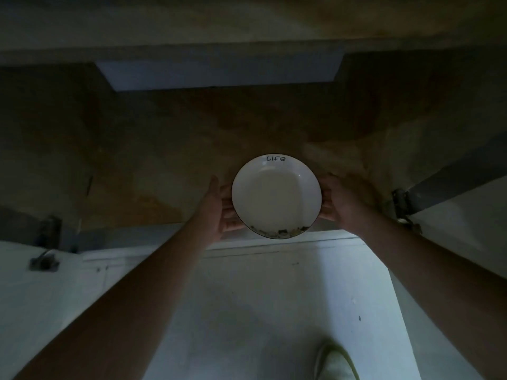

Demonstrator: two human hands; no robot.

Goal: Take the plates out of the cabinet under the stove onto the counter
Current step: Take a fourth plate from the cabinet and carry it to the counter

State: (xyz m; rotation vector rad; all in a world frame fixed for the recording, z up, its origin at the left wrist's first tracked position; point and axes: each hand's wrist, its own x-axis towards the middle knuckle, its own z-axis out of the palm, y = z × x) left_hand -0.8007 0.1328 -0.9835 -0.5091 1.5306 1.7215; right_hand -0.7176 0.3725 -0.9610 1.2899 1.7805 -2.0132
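Note:
A white plate (276,197) with a dark rim line, the word "Life" at its far edge and a printed pattern at its near edge is held between both hands at the front of the open cabinet. My left hand (219,208) grips its left rim with fingers underneath. On the opposite rim, my right hand (338,200) does the same. The plate hangs level just above the cabinet's brown stained floor (153,160). No other plate shows in the dim cabinet.
Both cabinet doors stand open, with hinges at the left (45,259) and the right (402,204). A pale shelf strip (219,75) crosses the back of the cabinet. Below lies a light floor (247,311) with my shoe (334,363) on it.

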